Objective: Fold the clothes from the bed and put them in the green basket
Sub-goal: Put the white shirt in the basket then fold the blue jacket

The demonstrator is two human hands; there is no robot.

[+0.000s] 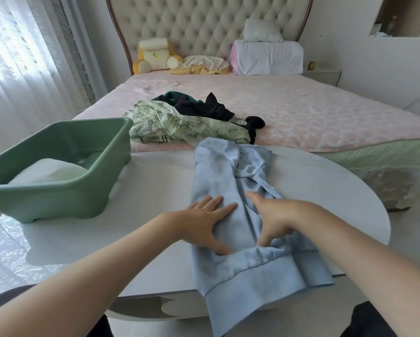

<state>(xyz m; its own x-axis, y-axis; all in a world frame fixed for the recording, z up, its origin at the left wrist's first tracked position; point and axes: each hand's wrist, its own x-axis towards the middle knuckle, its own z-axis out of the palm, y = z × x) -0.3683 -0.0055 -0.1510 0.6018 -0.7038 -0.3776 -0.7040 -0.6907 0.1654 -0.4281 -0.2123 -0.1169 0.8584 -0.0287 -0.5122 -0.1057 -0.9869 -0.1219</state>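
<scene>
A light blue garment [218, 181] lies lengthwise on the white table [155, 190], its near end hanging over the front edge. My left hand [204, 222] lies flat on it with fingers spread. My right hand [272, 220] rests beside it on the cloth, fingertips pressing into a fold near the hem. The green basket [58, 190] stands on the table's left part with a white folded item [48, 170] inside. On the pink bed [301, 113] lie a leaf-print garment [170, 125], dark clothes [201, 107] and a black piece [254, 125].
Pillows, a folded white duvet [267, 57] and a yellow plush cushion [153, 55] sit at the tufted headboard. Curtains [22, 57] hang at the left. A nightstand [323, 74] stands at the bed's right. The table's right part is bare.
</scene>
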